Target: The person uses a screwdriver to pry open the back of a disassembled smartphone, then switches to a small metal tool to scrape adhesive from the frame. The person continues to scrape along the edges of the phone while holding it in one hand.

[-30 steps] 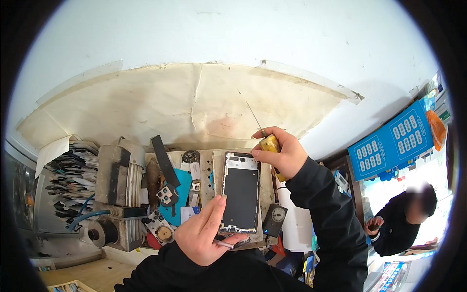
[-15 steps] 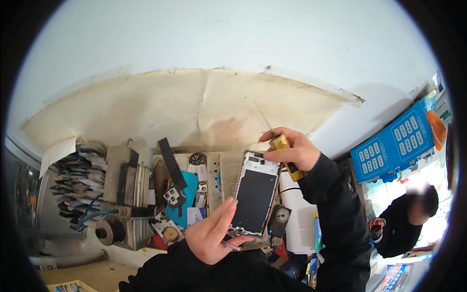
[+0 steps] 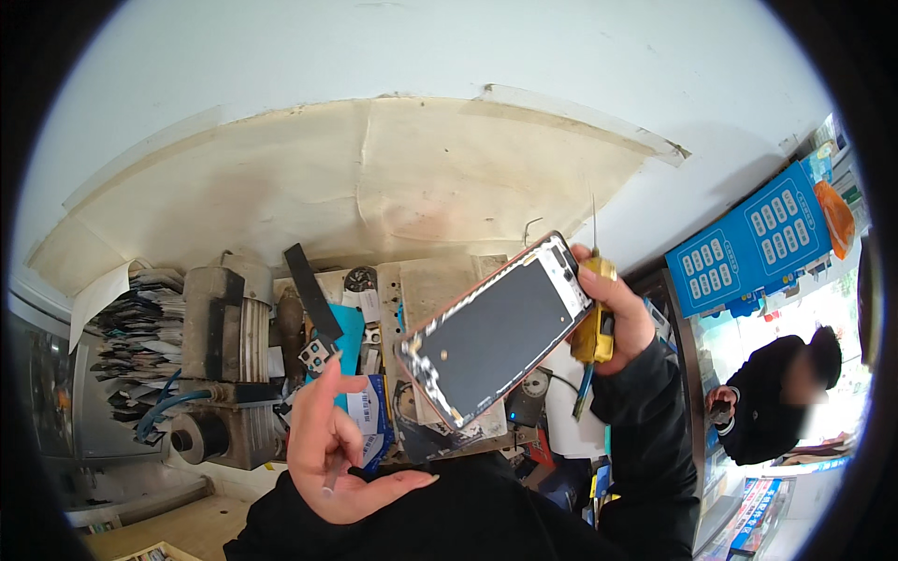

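Observation:
A phone frame [image 3: 496, 337] with a dark inner panel and a light, worn-looking border is held tilted over the bench, its upper end to the right. My right hand [image 3: 625, 323] grips that upper end with the thumb on top. The same hand also holds a yellow tool [image 3: 591, 338] with a thin needle pointing up. My left hand [image 3: 327, 453] is apart from the phone, at its lower left. Its index finger and thumb are spread, while the other fingers curl around a thin pale rod [image 3: 332, 474]. A camera-lens piece [image 3: 316, 353] lies just beyond the index finger.
A grimy machine [image 3: 220, 327] stands at left beside stacked packets [image 3: 145, 337]. A black strip [image 3: 313, 290], a teal mat [image 3: 350, 327] and a blue-white packet [image 3: 374, 421] clutter the bench. A dial device [image 3: 528, 397] sits below the phone. Another person [image 3: 772, 402] stands at right.
My left hand has let go of the phone frame and moved left. My right hand has taken hold of the phone's upper end, keeping the yellow tool. The phone has turned clockwise.

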Demonstrator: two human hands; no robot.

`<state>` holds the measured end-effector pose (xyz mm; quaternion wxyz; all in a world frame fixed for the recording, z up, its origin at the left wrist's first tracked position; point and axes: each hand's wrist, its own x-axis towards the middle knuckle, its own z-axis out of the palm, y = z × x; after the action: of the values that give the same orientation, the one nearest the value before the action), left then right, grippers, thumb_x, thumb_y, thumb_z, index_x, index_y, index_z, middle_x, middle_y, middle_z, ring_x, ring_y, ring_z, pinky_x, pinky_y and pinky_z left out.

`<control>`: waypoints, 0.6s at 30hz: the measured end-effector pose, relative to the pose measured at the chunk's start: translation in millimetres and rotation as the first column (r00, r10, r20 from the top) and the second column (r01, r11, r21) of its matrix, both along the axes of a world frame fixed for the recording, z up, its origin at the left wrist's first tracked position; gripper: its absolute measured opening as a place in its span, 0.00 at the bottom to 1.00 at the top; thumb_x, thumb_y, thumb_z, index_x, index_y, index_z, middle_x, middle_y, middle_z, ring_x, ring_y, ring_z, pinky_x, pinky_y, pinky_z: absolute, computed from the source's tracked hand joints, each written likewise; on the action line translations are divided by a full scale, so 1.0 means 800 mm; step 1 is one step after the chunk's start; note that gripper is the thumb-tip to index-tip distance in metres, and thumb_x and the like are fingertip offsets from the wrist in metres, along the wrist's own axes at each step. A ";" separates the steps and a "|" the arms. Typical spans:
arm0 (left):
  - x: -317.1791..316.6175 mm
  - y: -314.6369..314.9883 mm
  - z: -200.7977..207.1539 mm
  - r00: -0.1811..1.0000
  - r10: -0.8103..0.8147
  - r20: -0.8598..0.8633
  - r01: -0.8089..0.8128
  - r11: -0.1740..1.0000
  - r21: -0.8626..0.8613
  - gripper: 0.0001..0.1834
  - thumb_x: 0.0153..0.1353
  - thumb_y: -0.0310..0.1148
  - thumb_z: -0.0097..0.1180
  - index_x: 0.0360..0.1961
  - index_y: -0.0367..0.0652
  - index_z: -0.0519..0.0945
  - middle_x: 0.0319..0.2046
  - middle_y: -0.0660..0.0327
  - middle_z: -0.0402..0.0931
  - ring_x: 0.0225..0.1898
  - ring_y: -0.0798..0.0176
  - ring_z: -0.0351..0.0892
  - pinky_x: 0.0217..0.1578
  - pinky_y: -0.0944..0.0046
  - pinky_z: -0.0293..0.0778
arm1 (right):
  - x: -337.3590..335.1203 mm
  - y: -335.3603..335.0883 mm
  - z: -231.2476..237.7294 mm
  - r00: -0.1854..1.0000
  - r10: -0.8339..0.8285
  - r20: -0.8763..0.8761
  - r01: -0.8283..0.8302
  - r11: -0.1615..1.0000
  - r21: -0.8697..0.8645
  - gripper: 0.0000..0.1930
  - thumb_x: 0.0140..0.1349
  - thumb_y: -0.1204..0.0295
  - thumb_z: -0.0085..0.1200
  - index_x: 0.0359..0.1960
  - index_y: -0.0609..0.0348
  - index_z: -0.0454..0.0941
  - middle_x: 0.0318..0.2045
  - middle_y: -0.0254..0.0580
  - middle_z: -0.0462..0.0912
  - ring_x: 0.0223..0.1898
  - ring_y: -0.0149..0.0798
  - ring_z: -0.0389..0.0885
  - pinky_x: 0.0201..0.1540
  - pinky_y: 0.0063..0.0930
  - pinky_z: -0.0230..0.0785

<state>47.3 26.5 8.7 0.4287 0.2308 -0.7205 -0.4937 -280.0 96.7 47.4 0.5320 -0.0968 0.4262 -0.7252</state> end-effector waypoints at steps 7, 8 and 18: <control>-0.041 0.009 0.011 0.923 -0.379 -0.062 0.374 0.848 0.377 0.74 0.39 0.39 0.90 0.80 0.39 0.48 0.68 0.52 0.67 0.48 0.67 0.69 0.44 0.69 0.70 | 0.063 0.073 -0.032 0.968 -0.103 0.228 0.107 0.994 -0.005 0.18 0.71 0.71 0.57 0.60 0.47 0.72 0.50 0.42 0.84 0.45 0.42 0.87 0.40 0.36 0.83; -0.050 0.012 0.010 0.925 -0.379 -0.024 0.372 0.893 0.252 0.73 0.39 0.40 0.89 0.80 0.40 0.50 0.68 0.52 0.66 0.58 0.60 0.69 0.52 0.64 0.74 | 0.073 0.082 -0.034 0.957 -0.111 0.269 0.119 0.993 -0.013 0.18 0.71 0.71 0.58 0.60 0.47 0.72 0.51 0.42 0.84 0.47 0.43 0.87 0.44 0.37 0.83; -0.060 0.019 0.036 0.903 -0.341 -0.263 0.370 0.926 0.071 0.58 0.43 0.48 0.86 0.70 0.39 0.64 0.65 0.45 0.69 0.66 0.45 0.73 0.61 0.48 0.80 | 0.140 0.114 -0.039 0.882 -0.076 0.464 0.077 0.997 0.017 0.20 0.67 0.81 0.60 0.59 0.52 0.72 0.51 0.47 0.84 0.48 0.46 0.88 0.49 0.44 0.84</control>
<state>-0.7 41.7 37.8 0.4026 0.0574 -0.6612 -0.6304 -167.8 188.1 15.9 0.5895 0.0960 0.2893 -0.7480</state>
